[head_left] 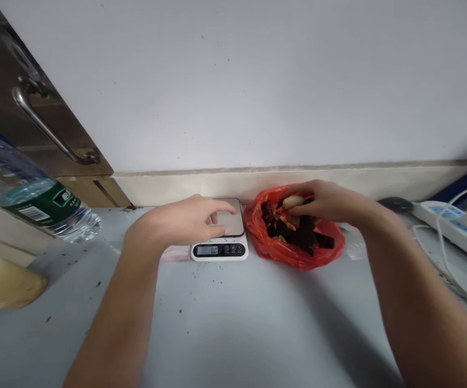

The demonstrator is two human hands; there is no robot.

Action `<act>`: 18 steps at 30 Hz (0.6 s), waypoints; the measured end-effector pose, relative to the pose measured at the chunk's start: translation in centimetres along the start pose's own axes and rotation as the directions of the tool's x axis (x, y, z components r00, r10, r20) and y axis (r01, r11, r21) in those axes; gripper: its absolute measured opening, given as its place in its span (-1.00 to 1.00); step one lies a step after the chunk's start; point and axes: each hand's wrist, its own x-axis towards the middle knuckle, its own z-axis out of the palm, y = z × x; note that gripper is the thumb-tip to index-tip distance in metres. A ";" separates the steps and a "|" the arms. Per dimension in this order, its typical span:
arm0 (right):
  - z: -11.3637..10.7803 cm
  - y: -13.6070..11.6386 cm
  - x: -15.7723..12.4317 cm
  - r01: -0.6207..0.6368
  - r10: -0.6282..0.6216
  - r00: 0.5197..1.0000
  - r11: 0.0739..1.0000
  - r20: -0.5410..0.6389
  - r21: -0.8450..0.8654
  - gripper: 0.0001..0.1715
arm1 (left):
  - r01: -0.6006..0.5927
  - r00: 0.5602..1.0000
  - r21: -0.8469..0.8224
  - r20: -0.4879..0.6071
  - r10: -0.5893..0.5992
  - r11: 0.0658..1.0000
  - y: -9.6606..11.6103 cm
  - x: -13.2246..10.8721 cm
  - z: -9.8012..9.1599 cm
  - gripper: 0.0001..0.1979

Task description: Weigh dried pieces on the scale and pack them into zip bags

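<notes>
My left hand (185, 220) hovers at the left side of a small white digital scale (219, 251), its thumb and fingers apart with nothing seen between them. Part of the scale's metal plate (234, 218) is hidden by that hand, and the display reads about 0.0. Right beside the scale sits an open red plastic bag (257, 242) holding dark brown, dry-looking pieces (298, 237) and some lighter reddish bits. Over the bag's far rim reaches my right hand (326, 200), with a pale oval piece (293, 202) pinched between its thumb and fingers.
At the left, a clear water bottle (41, 202) with a green label stands near a yellowish block-like object (7, 283). A white device with blue panels (459, 226) and a white cable (439, 237) lie at the right. Behind is a white wall (257, 81); dark crumbs dot the grey table (233, 334).
</notes>
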 end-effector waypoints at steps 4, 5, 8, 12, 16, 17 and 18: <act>-1.1 -1.2 -1.1 -0.005 0.007 0.995 1.000 -0.098 0.021 -0.83 | 0.001 1.000 -0.044 0.011 0.000 0.999 -0.8 -0.3 -0.4 -0.38; -1.2 -2.0 -1.2 0.009 -0.005 0.992 0.999 -0.127 0.031 -0.79 | 0.006 1.000 -0.049 0.002 -0.006 0.999 -1.1 -0.4 -0.6 -0.37; -0.6 -5.2 -1.0 0.121 -0.108 0.984 0.989 -0.140 0.088 -0.76 | 0.037 0.998 -0.037 -0.053 -0.039 0.999 -2.2 -1.0 -1.1 -0.36; 2.4 -9.2 1.2 0.188 -0.184 0.982 0.962 -0.040 0.197 -0.68 | 0.141 0.989 -0.013 -0.045 -0.142 0.990 -4.3 -1.2 -1.2 -0.32; 5.8 -10.6 3.6 0.145 -0.187 0.975 0.946 0.123 0.291 -0.59 | 0.198 0.980 -0.001 -0.005 -0.198 0.980 -6.4 -0.4 -0.7 -0.29; 6.4 -10.6 3.9 0.146 -0.186 0.974 0.952 0.128 0.269 -0.60 | 0.199 0.980 -0.004 -0.003 -0.199 0.980 -6.7 -0.2 -0.6 -0.28; 6.7 -10.5 4.1 0.153 -0.189 0.973 0.958 0.131 0.243 -0.62 | 0.200 0.980 -0.007 0.004 -0.200 0.980 -7.0 0.0 -0.5 -0.28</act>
